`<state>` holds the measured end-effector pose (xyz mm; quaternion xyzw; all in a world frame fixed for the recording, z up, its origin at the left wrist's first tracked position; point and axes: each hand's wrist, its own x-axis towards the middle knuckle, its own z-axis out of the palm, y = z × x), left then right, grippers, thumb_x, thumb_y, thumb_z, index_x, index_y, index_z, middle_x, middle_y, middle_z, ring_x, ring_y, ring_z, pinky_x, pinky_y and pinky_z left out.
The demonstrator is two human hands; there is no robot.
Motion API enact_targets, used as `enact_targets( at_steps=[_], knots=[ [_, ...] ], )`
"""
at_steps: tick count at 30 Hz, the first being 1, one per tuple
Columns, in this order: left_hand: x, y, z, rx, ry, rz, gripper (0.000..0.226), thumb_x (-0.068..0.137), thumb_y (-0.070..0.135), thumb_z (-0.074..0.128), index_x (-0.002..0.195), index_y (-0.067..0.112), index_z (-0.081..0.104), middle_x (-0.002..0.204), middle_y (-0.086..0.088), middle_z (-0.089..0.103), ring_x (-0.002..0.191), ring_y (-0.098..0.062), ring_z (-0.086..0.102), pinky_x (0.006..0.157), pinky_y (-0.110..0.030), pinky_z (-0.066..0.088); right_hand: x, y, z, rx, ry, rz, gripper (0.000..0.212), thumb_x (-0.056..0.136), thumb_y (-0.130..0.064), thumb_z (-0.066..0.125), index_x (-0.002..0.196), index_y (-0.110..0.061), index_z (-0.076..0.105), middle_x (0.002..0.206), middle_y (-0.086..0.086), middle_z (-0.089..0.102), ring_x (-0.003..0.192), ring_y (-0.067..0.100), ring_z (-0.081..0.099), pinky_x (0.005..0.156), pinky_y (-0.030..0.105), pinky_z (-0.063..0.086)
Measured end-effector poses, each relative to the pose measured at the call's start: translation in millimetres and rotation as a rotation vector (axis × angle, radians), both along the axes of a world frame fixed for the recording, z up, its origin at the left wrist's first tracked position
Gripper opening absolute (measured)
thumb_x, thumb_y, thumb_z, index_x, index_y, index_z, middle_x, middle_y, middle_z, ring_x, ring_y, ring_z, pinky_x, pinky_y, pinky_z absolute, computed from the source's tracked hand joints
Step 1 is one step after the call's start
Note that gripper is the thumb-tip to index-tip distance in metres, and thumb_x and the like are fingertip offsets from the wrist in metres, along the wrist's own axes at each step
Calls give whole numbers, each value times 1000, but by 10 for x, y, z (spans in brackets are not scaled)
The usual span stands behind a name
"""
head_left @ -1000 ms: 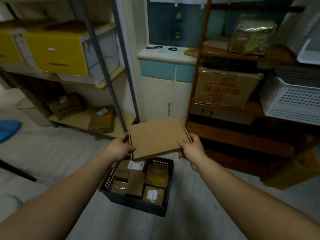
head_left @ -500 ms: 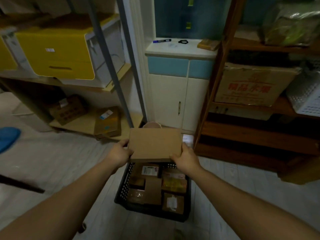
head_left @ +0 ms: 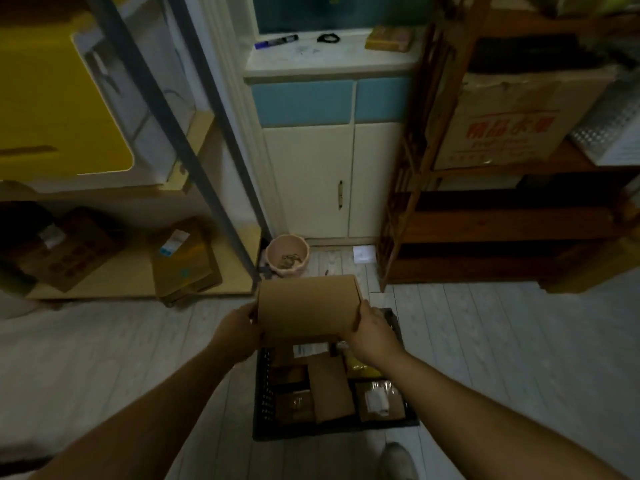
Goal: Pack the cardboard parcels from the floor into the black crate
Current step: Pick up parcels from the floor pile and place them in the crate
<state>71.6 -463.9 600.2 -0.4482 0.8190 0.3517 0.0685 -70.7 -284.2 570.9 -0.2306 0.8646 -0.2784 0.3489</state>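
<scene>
Presently, we record one flat cardboard parcel [head_left: 306, 308] held roughly level above the far end of the black crate [head_left: 263, 386]. The left hand [head_left: 239, 336] grips the parcel's left edge; the right hand [head_left: 372, 332] grips its right edge, thumb laid along the side. The crate stands on the pale plank floor [head_left: 485, 341]. We note several smaller parcels [head_left: 330, 389] lying flat inside it, two bearing white labels. Beyond the crate, a pink pot [head_left: 287, 256] sits on the floor before a cream cabinet [head_left: 311, 178]. A wooden shelf unit [head_left: 485, 223] stands to the right. A shoe toe [head_left: 398, 459] shows near the crate's near right corner.
</scene>
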Motion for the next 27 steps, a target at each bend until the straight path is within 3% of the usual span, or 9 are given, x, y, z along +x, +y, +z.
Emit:
enact_targets(
  at_steps=[4,7,11,13,14,16,17,22,27],
  knots=[
    [151,-260,-773,2,-46,-103,14,91,16,53,102,17,62,114,-13,63,86,-14,53,75,-25,39,282,-187,-663,28,22,-68,72,93,-40,52,149,-19,13,138,12,36,115,28,49,90,27,40],
    [222,-353,-1471,32,-63,-135,17,92,16,53,106,11,62,106,-10,64,92,-20,60,79,-28,49,382,-306,-1323,67,28,-56,64,94,-42,49,147,-19,22,134,13,41,114,28,49,93,33,44],
    [165,-461,-2545,51,-24,-146,27,95,18,49,68,17,54,75,-5,59,71,-21,60,63,-28,47,246,-497,-2372,117,81,-9,58,93,-44,48,141,-17,33,134,14,41,116,31,49,95,35,43],
    [114,-506,-3094,37,-49,-141,24,96,22,45,80,12,59,88,-11,62,80,-24,60,70,-32,49,181,-583,-2904,116,120,18,55,92,-45,49,139,-17,36,131,14,42,113,31,50,92,33,43],
    [98,-523,-3367,14,-67,-154,23,97,23,44,97,8,61,104,-15,61,91,-27,60,79,-36,51,157,-619,-3159,115,140,30,55,92,-45,49,138,-18,37,131,14,43,113,31,50,91,33,43],
    [56,-592,-3867,-57,-118,-218,41,96,22,45,135,9,44,141,-19,39,121,-33,47,101,-43,42,83,-690,-3622,113,194,59,56,92,-46,48,139,-20,35,132,12,43,113,30,50,91,34,42],
    [33,-633,-4077,-84,-132,-256,49,95,21,46,142,12,34,150,-17,25,131,-35,37,107,-44,36,47,-726,-3830,113,215,74,57,92,-47,48,141,-21,34,133,12,42,114,31,49,92,35,42],
    [-91,-845,-4777,-251,-286,-429,56,94,20,43,146,25,22,157,-13,7,135,-41,28,110,-44,29,-1,-848,-4549,88,273,121,61,92,-43,51,145,-28,25,142,14,34,120,33,46,98,39,41],
    [-147,-931,-4983,-252,-312,-451,62,92,26,47,148,28,19,157,-12,4,136,-42,24,113,-44,24,-51,-928,-4819,25,314,118,65,92,-46,50,147,-32,19,147,14,28,127,33,41,102,43,39]
  ],
)
